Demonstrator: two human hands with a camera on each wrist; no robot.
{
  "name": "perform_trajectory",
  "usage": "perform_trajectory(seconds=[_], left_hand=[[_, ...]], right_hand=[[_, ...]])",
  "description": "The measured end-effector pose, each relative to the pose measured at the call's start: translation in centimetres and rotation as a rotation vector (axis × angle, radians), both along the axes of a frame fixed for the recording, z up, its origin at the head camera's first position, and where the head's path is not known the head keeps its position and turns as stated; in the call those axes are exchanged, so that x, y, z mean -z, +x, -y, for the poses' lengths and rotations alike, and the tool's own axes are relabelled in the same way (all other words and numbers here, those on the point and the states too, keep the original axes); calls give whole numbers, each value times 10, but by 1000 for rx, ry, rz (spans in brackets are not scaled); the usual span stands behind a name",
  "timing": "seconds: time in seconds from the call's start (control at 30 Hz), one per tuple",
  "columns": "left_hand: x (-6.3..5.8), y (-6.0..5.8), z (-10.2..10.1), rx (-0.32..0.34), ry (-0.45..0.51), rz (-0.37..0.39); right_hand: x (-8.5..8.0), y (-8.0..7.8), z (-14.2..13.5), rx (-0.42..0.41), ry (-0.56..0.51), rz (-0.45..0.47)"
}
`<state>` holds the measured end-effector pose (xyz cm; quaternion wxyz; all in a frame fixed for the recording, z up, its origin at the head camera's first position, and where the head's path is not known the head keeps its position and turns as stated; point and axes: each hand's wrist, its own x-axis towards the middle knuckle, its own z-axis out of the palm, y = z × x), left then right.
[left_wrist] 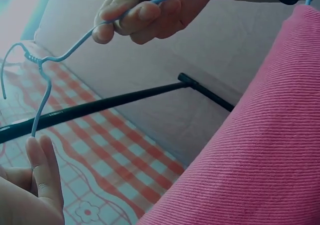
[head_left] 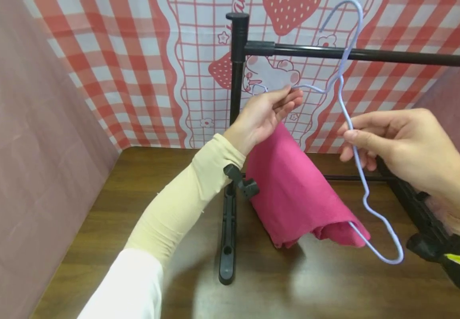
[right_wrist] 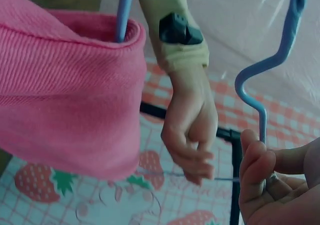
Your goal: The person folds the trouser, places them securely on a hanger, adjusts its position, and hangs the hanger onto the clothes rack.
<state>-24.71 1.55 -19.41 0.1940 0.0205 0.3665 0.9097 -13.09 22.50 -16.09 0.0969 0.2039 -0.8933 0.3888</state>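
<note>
A light-blue wire hanger (head_left: 342, 71) is held up in front of the rack, its hook rising above the black rail. My left hand (head_left: 267, 110) pinches one sloping arm of it between thumb and fingers. On the other arm, the thumb and fingers of my right hand (head_left: 409, 146) pinch the wire. A pink ribbed cloth (head_left: 293, 190) is draped over the hanger's lower bar, which passes through its fold. In the right wrist view the wire enters the open end of the cloth (right_wrist: 75, 100). Whether it is a garment or a plain cloth, I cannot tell.
A black rack stands on the brown wooden table (head_left: 106, 235), with its upright post (head_left: 235, 88) at left and a horizontal rail (head_left: 313, 51) running right. A foot bar (head_left: 227, 248) extends forward. Behind hangs a red-and-white checked strawberry curtain (head_left: 142, 66); plain pinkish fabric covers the sides.
</note>
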Motion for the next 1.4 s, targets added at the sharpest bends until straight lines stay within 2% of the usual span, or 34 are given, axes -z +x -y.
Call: perform_trajectory(seconds=[0.2,0.33,0.43,0.63,0.87,0.93,1.1,1.3,1.4], left_hand=[[-9,-3,-2,-10,-8,-41],[-8,-5,0,-36,-22,-42],[-4,-8,1,-50,-21,-32],[4,-12,-4,-117,26,17],[4,-11,-11,-183,89,5],[4,-11,-11,-188,99,24],[8,-11,-12,-179,99,78],[14,-11,-11,-172,90,71],[19,-11,-13,-162,98,90]], right_hand=[[-11,-15,-28,55,57,68],[-12,-26,-39,117,172,114],[-11,-34,-39,134,236,125],[-13,-47,-35,179,325,58],[-23,-61,-39,247,380,-24],[-22,-62,-39,260,394,-46],[-17,-63,-38,292,415,-35],[-14,-60,-33,318,437,-57],[-9,-57,-34,326,453,-67]])
